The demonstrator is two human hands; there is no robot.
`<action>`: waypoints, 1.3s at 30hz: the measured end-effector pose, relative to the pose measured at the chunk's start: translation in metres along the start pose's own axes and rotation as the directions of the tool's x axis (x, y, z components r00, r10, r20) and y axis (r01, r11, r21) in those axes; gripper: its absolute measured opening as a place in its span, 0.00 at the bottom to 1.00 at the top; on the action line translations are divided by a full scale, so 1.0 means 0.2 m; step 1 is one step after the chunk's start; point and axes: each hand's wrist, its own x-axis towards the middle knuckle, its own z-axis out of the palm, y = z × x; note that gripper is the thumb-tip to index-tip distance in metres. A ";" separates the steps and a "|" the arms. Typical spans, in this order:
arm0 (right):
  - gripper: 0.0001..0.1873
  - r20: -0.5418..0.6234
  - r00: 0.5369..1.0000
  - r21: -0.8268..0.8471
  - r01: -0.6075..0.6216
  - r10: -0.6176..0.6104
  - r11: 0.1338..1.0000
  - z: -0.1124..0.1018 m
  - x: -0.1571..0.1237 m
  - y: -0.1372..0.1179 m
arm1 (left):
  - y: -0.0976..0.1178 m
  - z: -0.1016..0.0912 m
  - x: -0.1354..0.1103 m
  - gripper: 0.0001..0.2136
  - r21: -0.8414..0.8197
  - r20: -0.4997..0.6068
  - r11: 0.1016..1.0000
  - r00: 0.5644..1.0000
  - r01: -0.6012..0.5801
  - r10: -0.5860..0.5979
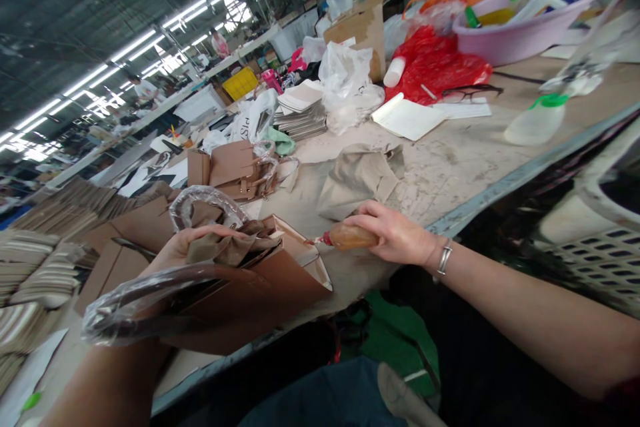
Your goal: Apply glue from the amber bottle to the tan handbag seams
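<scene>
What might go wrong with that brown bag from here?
The bottle in the right hand has its tip close to the pale rim of the bag, so a drip might mark the brown outside. The bag, held by the left hand near the edge of the table, might slip down if that grip loosens.

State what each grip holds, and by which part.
Right grip: the amber bottle, by the end opposite its nozzle. Left grip: the brown bag, apparently by the lining bunched at its top.
</scene>
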 end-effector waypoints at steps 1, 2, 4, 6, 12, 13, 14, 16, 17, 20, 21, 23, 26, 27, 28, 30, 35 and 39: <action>0.34 -0.001 1.000 -0.001 -0.002 0.002 1.000 0.00 0.00 0.00 | 0.00 0.00 0.00 0.15 0.010 0.002 1.000 1.000 0.006 -0.006; 0.33 0.011 1.000 -0.009 -0.006 0.006 1.000 0.00 0.01 -0.01 | 0.00 0.00 0.00 0.16 0.028 0.020 1.000 1.000 0.005 -0.006; 0.29 0.055 0.998 -0.027 -0.022 0.024 0.999 0.01 0.02 -0.01 | 0.00 -0.01 -0.01 0.18 0.082 0.078 0.996 0.997 -0.023 0.017; 0.24 0.086 0.995 -0.029 -0.055 0.057 0.998 0.01 0.02 -0.02 | -0.01 -0.01 -0.01 0.19 0.145 0.106 0.985 0.992 -0.089 0.073; 0.21 0.099 0.982 -0.015 -0.160 0.161 0.987 0.00 0.03 -0.04 | -0.02 0.04 -0.07 0.18 0.424 0.158 0.834 0.935 -0.354 0.316; 0.21 0.101 0.980 -0.020 -0.172 0.173 0.985 0.00 0.04 -0.04 | -0.02 0.06 -0.08 0.16 0.465 0.175 0.791 0.917 -0.399 0.360; 0.22 0.102 0.978 -0.027 -0.182 0.184 0.983 0.00 0.04 -0.05 | -0.02 0.08 -0.09 0.15 0.501 0.194 0.747 0.898 -0.436 0.394; 0.22 0.101 0.974 -0.040 -0.200 0.203 0.979 -0.01 0.05 -0.06 | -0.03 0.11 -0.13 0.15 0.575 0.224 0.664 0.873 -0.478 0.434; 0.22 0.104 0.971 -0.044 -0.209 0.213 0.977 -0.02 0.06 -0.06 | -0.03 0.13 -0.14 0.15 0.609 0.232 0.627 0.865 -0.486 0.445; 0.20 0.135 0.959 -0.054 -0.243 0.248 0.969 -0.03 0.10 -0.07 | -0.03 0.18 -0.19 0.15 0.660 0.281 0.542 0.839 -0.521 0.465; 0.20 0.151 0.955 -0.053 -0.248 0.254 0.967 -0.04 0.11 -0.07 | -0.03 0.19 -0.20 0.15 0.663 0.301 0.520 0.828 -0.539 0.474; 0.19 0.189 0.950 -0.045 -0.246 0.250 0.968 -0.05 0.14 -0.06 | -0.02 0.21 -0.21 0.15 0.671 0.315 0.493 0.815 -0.554 0.487; 0.20 0.222 0.943 -0.047 -0.244 0.249 0.969 -0.06 0.17 -0.06 | -0.01 0.22 -0.23 0.15 0.686 0.306 0.479 0.815 -0.547 0.492; 0.21 0.220 0.941 -0.056 -0.251 0.258 0.966 -0.05 0.18 -0.06 | -0.01 0.21 -0.23 0.15 0.685 0.307 0.479 0.814 -0.549 0.493; 0.21 0.213 0.939 -0.065 -0.261 0.269 0.963 -0.05 0.18 -0.06 | -0.02 0.21 -0.23 0.15 0.683 0.310 0.478 0.811 -0.553 0.496; 0.22 0.203 0.937 -0.080 -0.274 0.285 0.958 -0.04 0.19 -0.06 | -0.02 0.20 -0.22 0.14 0.675 0.322 0.474 0.804 -0.565 0.499; 0.18 0.290 0.889 -0.090 -0.343 0.354 0.935 -0.07 0.21 -0.09 | -0.05 0.18 -0.19 0.17 0.634 0.322 0.515 0.802 -0.577 0.503; 0.22 0.299 0.876 -0.114 -0.361 0.379 0.925 -0.10 0.22 -0.09 | -0.06 0.17 -0.18 0.18 0.621 0.312 0.553 0.823 -0.555 0.476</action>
